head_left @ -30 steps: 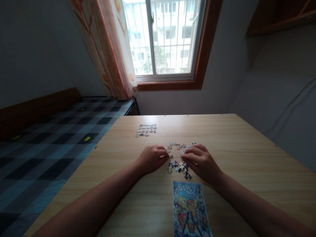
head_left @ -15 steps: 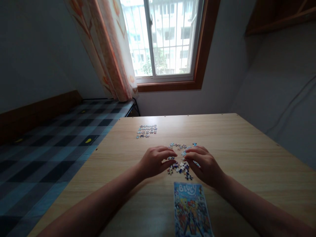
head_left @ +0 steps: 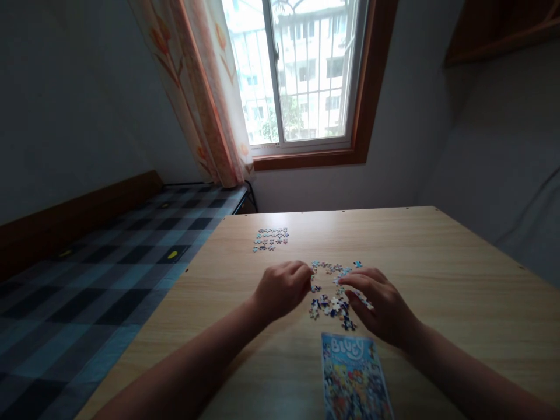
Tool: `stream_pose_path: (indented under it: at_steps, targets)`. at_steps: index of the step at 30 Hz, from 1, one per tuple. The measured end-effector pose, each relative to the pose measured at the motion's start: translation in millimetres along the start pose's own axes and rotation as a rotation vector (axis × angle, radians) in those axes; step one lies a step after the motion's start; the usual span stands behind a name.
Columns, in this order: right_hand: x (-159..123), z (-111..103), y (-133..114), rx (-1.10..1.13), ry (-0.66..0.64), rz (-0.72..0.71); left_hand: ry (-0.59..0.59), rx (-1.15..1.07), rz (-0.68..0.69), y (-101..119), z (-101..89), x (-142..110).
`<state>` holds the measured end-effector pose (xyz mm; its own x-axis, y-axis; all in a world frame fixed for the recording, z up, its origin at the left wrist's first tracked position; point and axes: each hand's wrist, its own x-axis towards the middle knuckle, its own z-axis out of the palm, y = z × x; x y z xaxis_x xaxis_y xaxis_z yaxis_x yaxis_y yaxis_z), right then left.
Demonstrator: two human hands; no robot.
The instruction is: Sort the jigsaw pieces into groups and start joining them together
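Note:
Loose jigsaw puzzle pieces (head_left: 336, 303) lie in a ring-like scatter on the wooden table. At the left side of that scatter is my left hand (head_left: 283, 290), its fingers curled together in a pinch; whatever is between the fingertips is hidden. My right hand (head_left: 384, 303) hovers over the right side, thumb and fingers apart, with pieces under and near its fingertips. Farther back, several puzzle pieces set out in rows (head_left: 271, 238) lie on the table. Nearest me is a printed picture sheet (head_left: 356, 376) with "Bluey" lettering and many cartoon figures.
The light wooden table (head_left: 459, 274) fills the middle. To its left stands a bed with a checked cover (head_left: 118, 303). A window (head_left: 312, 76) with a flowered curtain (head_left: 201, 99) is behind, and a wooden shelf (head_left: 503, 38) hangs at upper right.
My left hand's fingers have closed from a looser, spread pose. The right hand's thumb and fingers have parted a little more. The whole view has shifted slightly.

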<state>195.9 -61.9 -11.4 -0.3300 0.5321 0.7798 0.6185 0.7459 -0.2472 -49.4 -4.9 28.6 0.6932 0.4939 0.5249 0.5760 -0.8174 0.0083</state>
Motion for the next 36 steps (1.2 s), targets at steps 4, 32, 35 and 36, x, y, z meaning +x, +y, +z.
stream_pose_path:
  at_steps: [4,32,35,36]
  targets:
    - [-5,-5,16,-0.070,0.027,0.024,-0.191,0.280,-0.341,-35,0.9,0]
    - [-5,-7,16,0.026,-0.070,-0.005,-0.559,0.295,-0.611,-27,7.7,-1]
    - [-4,-7,15,0.039,-0.073,0.004,-0.525,0.298,-0.631,-37,10.6,-3]
    - [-4,-7,15,0.042,-0.072,0.006,-0.515,0.299,-0.639,-40,11.7,-3]
